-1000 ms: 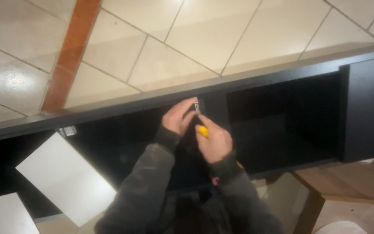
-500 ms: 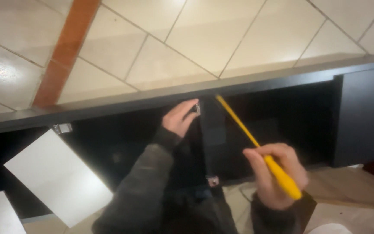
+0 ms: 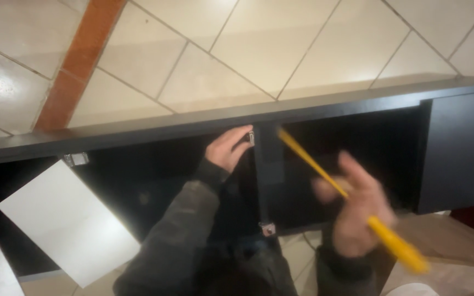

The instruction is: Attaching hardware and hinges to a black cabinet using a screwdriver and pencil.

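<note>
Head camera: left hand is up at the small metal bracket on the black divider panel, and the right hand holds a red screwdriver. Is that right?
Not quite: the head view shows the screwdriver in the right hand is yellow, not red. The left hand is indeed at the small metal bracket atop the black divider panel.

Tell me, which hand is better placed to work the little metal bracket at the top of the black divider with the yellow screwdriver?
Probably the right hand: it grips the yellow screwdriver, tip aimed toward the divider. The left hand rests at the bracket, likely steadying it.
</note>
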